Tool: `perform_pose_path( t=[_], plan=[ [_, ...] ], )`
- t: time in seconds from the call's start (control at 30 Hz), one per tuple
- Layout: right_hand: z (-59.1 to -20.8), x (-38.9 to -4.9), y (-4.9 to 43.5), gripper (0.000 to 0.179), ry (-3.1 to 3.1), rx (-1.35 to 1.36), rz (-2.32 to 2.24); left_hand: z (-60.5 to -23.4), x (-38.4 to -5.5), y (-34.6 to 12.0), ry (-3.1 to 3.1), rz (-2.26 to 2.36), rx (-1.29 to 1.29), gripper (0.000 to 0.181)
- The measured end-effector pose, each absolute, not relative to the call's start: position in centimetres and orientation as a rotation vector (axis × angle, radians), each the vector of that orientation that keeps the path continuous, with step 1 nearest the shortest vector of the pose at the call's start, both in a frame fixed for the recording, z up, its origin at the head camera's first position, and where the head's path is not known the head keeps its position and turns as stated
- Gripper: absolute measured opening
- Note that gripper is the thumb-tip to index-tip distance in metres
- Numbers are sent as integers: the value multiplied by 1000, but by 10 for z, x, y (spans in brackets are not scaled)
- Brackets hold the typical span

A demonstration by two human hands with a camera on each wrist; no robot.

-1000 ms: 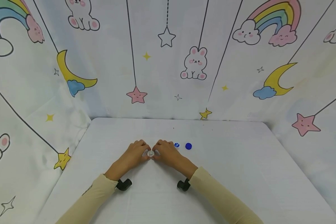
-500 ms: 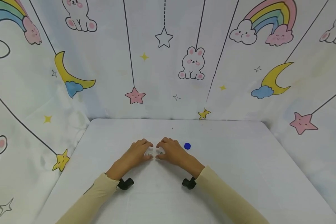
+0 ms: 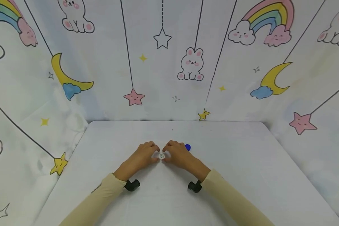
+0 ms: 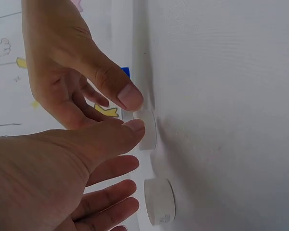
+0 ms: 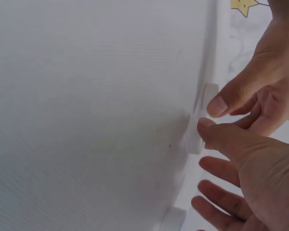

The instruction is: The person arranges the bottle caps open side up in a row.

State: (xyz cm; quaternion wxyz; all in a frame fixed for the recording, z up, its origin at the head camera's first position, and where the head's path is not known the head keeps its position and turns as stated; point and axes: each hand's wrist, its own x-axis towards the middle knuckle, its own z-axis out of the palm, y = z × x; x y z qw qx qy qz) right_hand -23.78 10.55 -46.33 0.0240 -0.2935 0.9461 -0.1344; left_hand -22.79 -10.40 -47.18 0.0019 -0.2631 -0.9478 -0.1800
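Observation:
In the head view, my left hand (image 3: 143,154) and right hand (image 3: 180,154) meet near the middle of the table. Thumbs and forefingers of both hands pinch a small white round cap (image 3: 162,156) with a greenish mark on top. The left wrist view shows my left thumb over this cap (image 4: 148,132), my right thumb close above. A second white cap (image 4: 159,201), with faint print on its side, stands by the curled fingers of my left hand. A blue round cap (image 3: 187,147) lies just behind my right hand, partly hidden by it.
The white table (image 3: 243,175) extends all around, with its back edge at a wall cloth (image 3: 107,62) printed with rabbits, moons and stars. Dark wrist cameras (image 3: 132,185) sit under both wrists.
A blue-and-white cap beside the blue one is gone from its place. Both hands parted, then closed together further right around a cap with a greenish mark; the first white cap stays behind.

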Motion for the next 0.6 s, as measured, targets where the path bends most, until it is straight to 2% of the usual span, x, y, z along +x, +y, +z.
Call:
perform_pose_path(
  t=[0.33, 0.6],
  plan=[
    [-470, -235, 104, 33, 2958, -926, -389, -475, -227, -99, -2975, -586, -847, 25],
    [-471, -234, 103, 31, 2973, -931, -370, -481, -230, -96, -2949, -536, -878, 25]
  ],
)
